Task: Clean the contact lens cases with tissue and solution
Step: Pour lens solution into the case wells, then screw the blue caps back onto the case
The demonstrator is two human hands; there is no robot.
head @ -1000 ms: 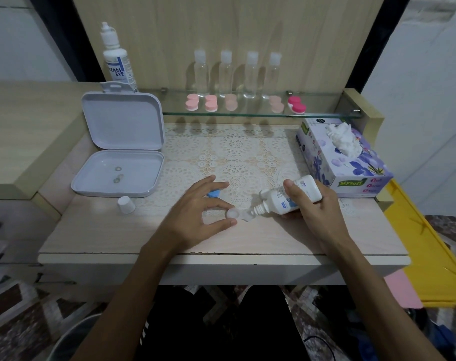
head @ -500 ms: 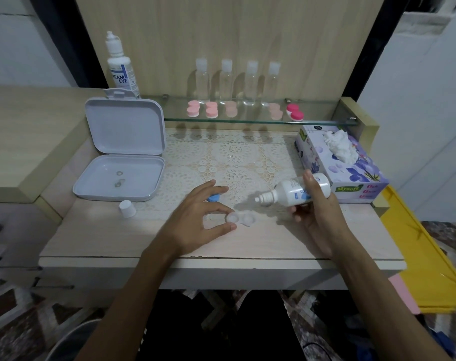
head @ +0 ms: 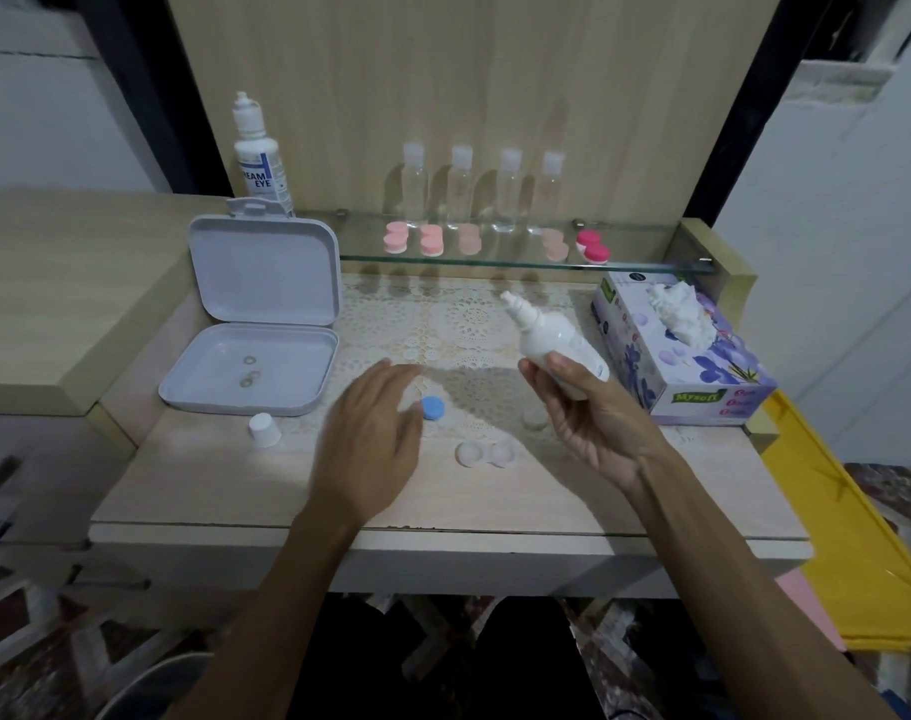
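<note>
An open white contact lens case lies on the table near the front, both wells facing up. Its blue cap sits just behind and left of it, and a pale cap lies to the right. My right hand grips a small white solution bottle, nozzle tilted up and to the left, uncapped. My left hand hovers over the table left of the case, fingers relaxed, holding nothing. A tissue box stands at the right with a tissue sticking out.
A white lidded box lies open at the left, with a small white bottle cap in front. A glass shelf at the back carries several pink lens cases and clear bottles. A large solution bottle stands back left.
My right hand has lifted the solution bottle off the case and turned its nozzle upward. My left hand has let go of the lens case and drawn away to the left.
</note>
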